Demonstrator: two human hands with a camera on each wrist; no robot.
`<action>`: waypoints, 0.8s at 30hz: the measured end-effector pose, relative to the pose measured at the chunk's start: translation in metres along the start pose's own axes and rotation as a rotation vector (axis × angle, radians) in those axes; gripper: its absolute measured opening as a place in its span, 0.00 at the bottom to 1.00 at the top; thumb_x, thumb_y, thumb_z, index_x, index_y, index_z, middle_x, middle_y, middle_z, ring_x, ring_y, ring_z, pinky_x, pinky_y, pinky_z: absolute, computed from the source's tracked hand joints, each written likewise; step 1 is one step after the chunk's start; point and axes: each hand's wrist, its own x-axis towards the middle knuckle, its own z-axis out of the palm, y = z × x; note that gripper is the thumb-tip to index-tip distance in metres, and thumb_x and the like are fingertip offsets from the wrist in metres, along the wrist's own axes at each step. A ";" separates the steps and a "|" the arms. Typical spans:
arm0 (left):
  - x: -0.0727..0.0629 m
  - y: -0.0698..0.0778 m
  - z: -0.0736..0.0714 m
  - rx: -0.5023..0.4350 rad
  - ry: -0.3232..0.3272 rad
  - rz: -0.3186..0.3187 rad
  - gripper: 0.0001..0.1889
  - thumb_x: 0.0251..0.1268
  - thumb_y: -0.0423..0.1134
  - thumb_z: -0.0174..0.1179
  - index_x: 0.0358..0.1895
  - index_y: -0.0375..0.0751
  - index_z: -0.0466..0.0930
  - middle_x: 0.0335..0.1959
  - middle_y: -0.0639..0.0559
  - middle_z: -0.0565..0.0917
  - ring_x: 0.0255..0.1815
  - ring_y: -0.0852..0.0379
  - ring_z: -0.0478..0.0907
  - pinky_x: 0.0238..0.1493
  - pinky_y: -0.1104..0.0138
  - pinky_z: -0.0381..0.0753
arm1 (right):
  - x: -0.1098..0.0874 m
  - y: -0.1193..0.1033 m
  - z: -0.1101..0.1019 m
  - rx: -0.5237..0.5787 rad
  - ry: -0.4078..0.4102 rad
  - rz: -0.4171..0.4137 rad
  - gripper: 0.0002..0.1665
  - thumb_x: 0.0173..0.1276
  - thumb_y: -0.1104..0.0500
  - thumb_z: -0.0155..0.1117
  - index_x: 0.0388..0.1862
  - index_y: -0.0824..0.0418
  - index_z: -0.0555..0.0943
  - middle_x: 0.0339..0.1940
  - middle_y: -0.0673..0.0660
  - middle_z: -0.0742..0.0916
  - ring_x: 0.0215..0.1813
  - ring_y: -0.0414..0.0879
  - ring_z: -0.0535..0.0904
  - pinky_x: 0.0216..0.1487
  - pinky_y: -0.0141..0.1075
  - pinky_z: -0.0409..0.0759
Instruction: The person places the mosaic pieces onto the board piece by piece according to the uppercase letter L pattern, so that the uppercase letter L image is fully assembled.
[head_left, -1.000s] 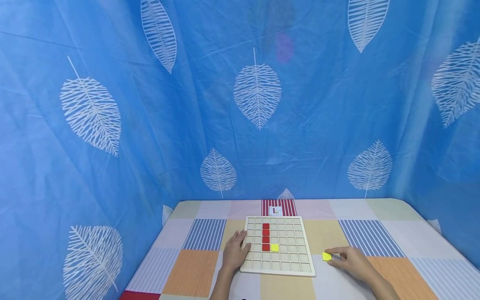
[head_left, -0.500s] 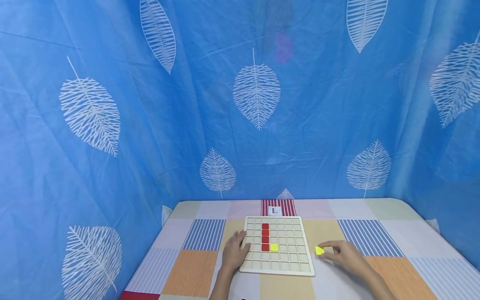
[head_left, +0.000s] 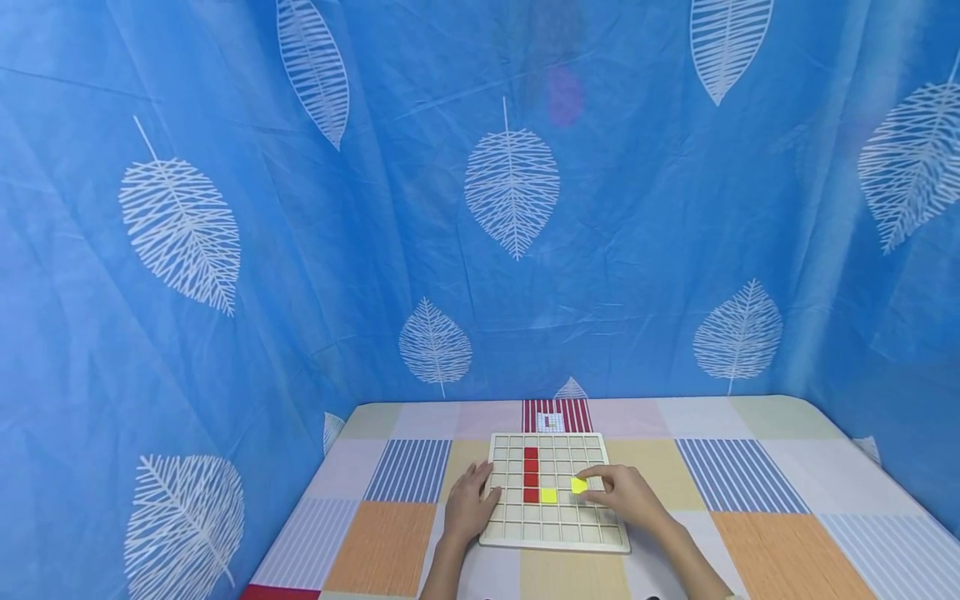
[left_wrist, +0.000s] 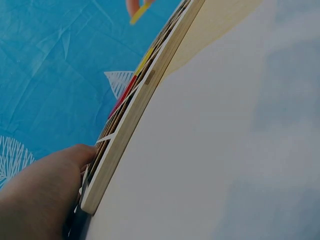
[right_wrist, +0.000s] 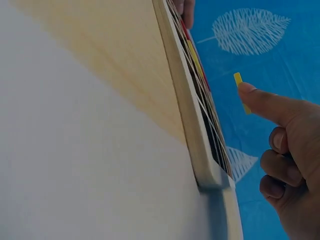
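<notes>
A pale wooden grid board [head_left: 517, 533] lies on the table. Several red tiles [head_left: 531, 473] form a column in its cells, and a yellow tile [head_left: 549, 496] sits right of the lowest one. My right hand [head_left: 628, 497] pinches another yellow tile [head_left: 578, 485] between thumb and forefinger, over the board's right half. In the right wrist view this held tile [right_wrist: 238, 78] is edge-on, above the board and apart from it; the other fingers are curled. My left hand [head_left: 467, 505] rests on the board's left edge, thumb [left_wrist: 85, 151] on top; its other fingers are mostly hidden in the left wrist view.
A small card [head_left: 551, 422] with a printed grid and coloured cells lies behind the board. The patchwork tablecloth [head_left: 393, 542] covers the table, and a blue curtain [head_left: 600, 317] with white leaves hangs behind and at the sides.
My right hand has carried the pinched yellow tile leftward, from the tablecloth beside the board to above its grid. My left hand has stayed on the board's edge.
</notes>
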 end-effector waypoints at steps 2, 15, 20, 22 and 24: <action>0.000 0.000 -0.001 -0.001 0.003 0.000 0.24 0.60 0.44 0.58 0.59 0.40 0.73 0.60 0.45 0.73 0.65 0.43 0.63 0.62 0.47 0.62 | 0.003 -0.002 0.006 0.002 -0.011 0.009 0.18 0.50 0.49 0.72 0.40 0.54 0.85 0.10 0.44 0.68 0.14 0.34 0.57 0.13 0.26 0.59; -0.001 0.001 -0.002 0.002 0.007 -0.009 0.24 0.60 0.43 0.58 0.59 0.40 0.73 0.60 0.45 0.74 0.65 0.42 0.63 0.62 0.47 0.62 | 0.010 -0.006 0.022 -0.023 -0.101 0.037 0.18 0.49 0.49 0.72 0.39 0.54 0.85 0.11 0.45 0.70 0.15 0.36 0.59 0.15 0.26 0.57; -0.001 0.001 -0.002 0.006 0.012 -0.002 0.23 0.60 0.43 0.58 0.58 0.39 0.74 0.59 0.45 0.74 0.65 0.42 0.63 0.62 0.47 0.62 | 0.010 -0.004 0.023 -0.017 -0.104 0.029 0.18 0.49 0.49 0.72 0.40 0.53 0.85 0.11 0.45 0.70 0.15 0.36 0.58 0.15 0.26 0.57; -0.001 0.001 -0.002 0.005 0.013 0.002 0.23 0.60 0.43 0.58 0.58 0.39 0.74 0.59 0.45 0.74 0.64 0.42 0.64 0.62 0.47 0.62 | 0.009 -0.004 0.022 -0.022 -0.096 0.023 0.19 0.50 0.48 0.72 0.40 0.53 0.85 0.11 0.44 0.69 0.15 0.35 0.58 0.14 0.26 0.57; -0.001 0.001 -0.002 0.005 0.007 -0.004 0.24 0.60 0.44 0.58 0.59 0.39 0.74 0.60 0.46 0.74 0.65 0.42 0.63 0.62 0.47 0.62 | 0.008 -0.003 0.020 -0.018 -0.078 0.020 0.19 0.51 0.48 0.71 0.41 0.54 0.85 0.10 0.44 0.69 0.14 0.35 0.57 0.14 0.26 0.57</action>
